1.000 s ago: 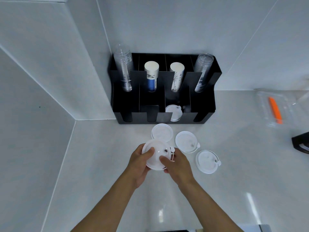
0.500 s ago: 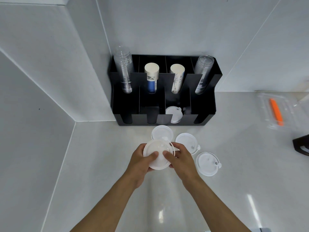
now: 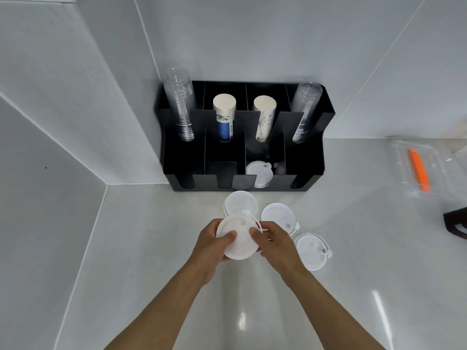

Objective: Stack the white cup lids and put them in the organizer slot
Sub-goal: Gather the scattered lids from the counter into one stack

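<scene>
Hard to tell whether one lid or several nested: held lid [image 3: 238, 239] gripped over the worktop [image 3: 151, 248] by both hands, left hand [image 3: 211, 245] with thumb on top and fingers hidden beneath, right hand [image 3: 274, 245] likewise pinching the opposite rim. Partly covered behind it, far lid [image 3: 240, 202]; beside that, middle lid [image 3: 276, 214], its near edge hidden by the right hand; off to the right, right lid [image 3: 312, 251], apart from the others. Against the wall corner, black organizer [image 3: 313, 170]: in the back slots, clear cups [image 3: 180, 104], blue cups [image 3: 224, 114], printed cups [image 3: 264, 117] and more clear cups [image 3: 304, 109]; in a front slot, half hidden by the front wall, slot lid [image 3: 260, 173]. At the right edge, blurred clear tray [image 3: 401, 160] with orange piece [image 3: 418, 170], and a dark object [image 3: 454, 222] cut off.
</scene>
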